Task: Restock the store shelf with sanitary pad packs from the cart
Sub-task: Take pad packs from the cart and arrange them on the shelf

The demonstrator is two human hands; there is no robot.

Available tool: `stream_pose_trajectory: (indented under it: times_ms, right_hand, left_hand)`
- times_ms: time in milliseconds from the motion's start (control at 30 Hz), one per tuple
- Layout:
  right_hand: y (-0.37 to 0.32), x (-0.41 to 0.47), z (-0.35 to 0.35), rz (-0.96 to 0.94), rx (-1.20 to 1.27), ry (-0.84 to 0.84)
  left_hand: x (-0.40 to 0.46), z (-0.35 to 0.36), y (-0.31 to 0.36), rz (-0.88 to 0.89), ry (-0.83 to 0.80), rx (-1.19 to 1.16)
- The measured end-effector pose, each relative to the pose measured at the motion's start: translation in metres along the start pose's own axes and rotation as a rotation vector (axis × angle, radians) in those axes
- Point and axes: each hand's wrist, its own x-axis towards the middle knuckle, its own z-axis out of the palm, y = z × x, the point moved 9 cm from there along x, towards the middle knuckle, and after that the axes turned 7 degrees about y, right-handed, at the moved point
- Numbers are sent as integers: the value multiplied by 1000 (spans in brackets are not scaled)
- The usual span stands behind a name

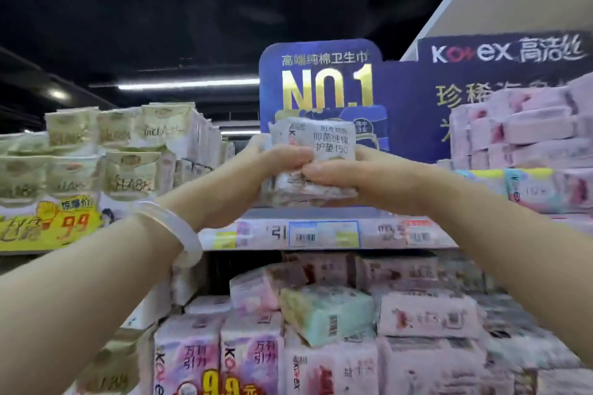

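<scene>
left hand (276, 159), right hand (346, 175) grip white pad pack (324, 151) above top shelf (327, 234).

a shop: stocked shelves (327, 234) with price tags (324, 234) and promo sign (321, 80)

Blue "NO.1" sign (321, 80) above shelf, yellow price tag (48, 221) at left

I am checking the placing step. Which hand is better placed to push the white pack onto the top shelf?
Probably neither alone: left hand and right hand both grip the white pack above the top shelf.
</scene>
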Motion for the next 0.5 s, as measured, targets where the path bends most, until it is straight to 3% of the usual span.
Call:
stream_pose_trajectory:
  times_ms: [167, 500]
  right_hand:
    - [23, 41, -49, 2, -186, -78]
    - [97, 62, -88, 266, -421, -281]
  left_hand:
    - [72, -21, -33, -33, -32, 33]
    - [135, -11, -112, -185, -143, 123]
